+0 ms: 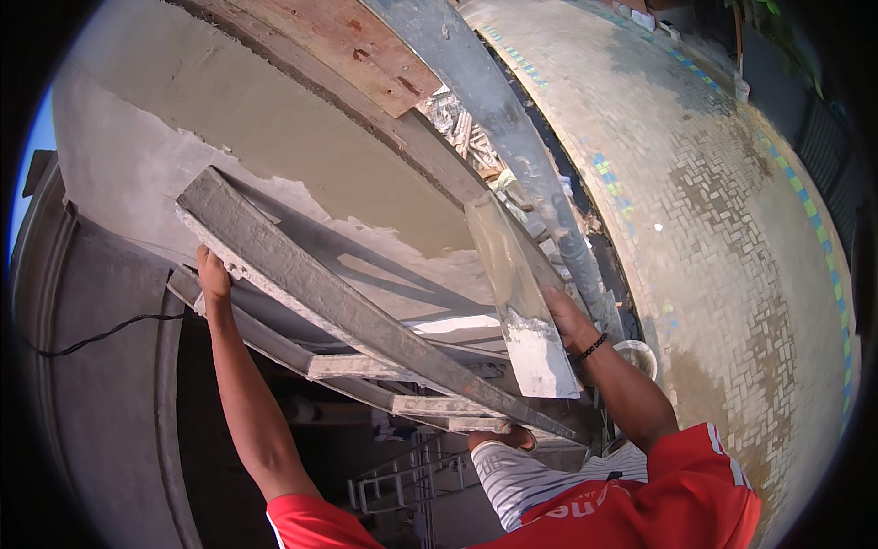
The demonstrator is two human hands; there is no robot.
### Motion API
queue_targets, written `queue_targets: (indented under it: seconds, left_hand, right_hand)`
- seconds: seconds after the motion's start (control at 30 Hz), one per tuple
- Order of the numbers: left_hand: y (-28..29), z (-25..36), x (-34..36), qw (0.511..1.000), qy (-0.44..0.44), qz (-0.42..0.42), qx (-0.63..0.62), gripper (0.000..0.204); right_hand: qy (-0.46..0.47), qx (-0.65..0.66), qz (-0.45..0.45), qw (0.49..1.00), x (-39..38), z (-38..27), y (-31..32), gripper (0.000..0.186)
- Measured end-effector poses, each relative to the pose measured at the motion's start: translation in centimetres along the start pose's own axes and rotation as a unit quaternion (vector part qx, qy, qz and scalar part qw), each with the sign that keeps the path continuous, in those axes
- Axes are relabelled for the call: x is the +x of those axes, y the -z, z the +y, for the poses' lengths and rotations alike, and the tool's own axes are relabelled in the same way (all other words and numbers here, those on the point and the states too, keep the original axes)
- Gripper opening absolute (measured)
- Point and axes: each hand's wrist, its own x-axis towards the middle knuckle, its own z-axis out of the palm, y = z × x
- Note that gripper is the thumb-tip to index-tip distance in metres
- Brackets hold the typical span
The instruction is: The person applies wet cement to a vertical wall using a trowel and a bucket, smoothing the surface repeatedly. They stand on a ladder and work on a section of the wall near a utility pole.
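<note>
My left hand (pixel 215 273) is closed around the side rail of a mortar-crusted ladder (pixel 343 306), near its upper end. The ladder slants down to the right, and its rungs show white crust. At the right, my right hand (pixel 569 320) grips a long flat plastering float (pixel 530 348) along its right side; the handle and some fingers are hidden behind it. Wet mortar coats the float's upper half, while its lower part is whitish. Ahead, a band of fresh grey mortar (pixel 320 146) covers part of the wall surface (pixel 119 156), with a ragged lower edge.
Wooden boards (pixel 338 46) edge the mortar, with a grey beam (pixel 512 119) beyond. Rubble (pixel 466 133) lies in the gap between. A bucket (pixel 640 355) stands beside my right forearm. Paved ground (pixel 713 247) lies far below. A black cable (pixel 110 329) hangs at left.
</note>
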Motion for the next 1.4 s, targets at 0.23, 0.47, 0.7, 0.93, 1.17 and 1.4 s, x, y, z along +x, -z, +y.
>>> queue_targets:
  seconds: [0.23, 0.47, 0.7, 0.93, 1.17, 1.4]
  left_hand:
    - [-0.1, -1.0, -1.1, 0.995, -0.04, -0.014, 0.087, 0.031]
    - [-1.5, 5.2, -0.9, 0.997, -0.048, 0.042, -0.036, 0.04]
    - [-0.6, 8.8, -1.8, 0.997, -0.039, 0.048, -0.05, 0.042]
    - [-1.1, 9.6, -1.9, 0.995, 0.007, 0.069, -0.065, 0.044]
    - [-0.6, 11.0, -2.1, 0.995, -0.004, 0.031, -0.1, 0.043]
    - [-0.7, 4.7, 0.1, 0.988, 0.035, -0.054, -0.143, 0.044]
  right_hand:
    - [0.012, -0.126, -0.007, 0.992, -4.0, -5.2, 2.6, 0.047]
    - [0.234, -0.798, -0.08, 0.55, -0.9, -6.0, -0.7, 0.061]
    - [0.263, -0.864, -0.096, 0.418, 4.9, -2.9, -1.8, 0.056]
    - [0.188, -0.904, -0.031, 0.383, 4.9, -4.6, -0.7, 0.052]
    - [0.162, -0.923, -0.019, 0.35, -1.1, -12.6, 4.8, 0.052]
    - [0.162, -0.91, -0.048, 0.378, -7.2, -13.9, 2.6, 0.064]
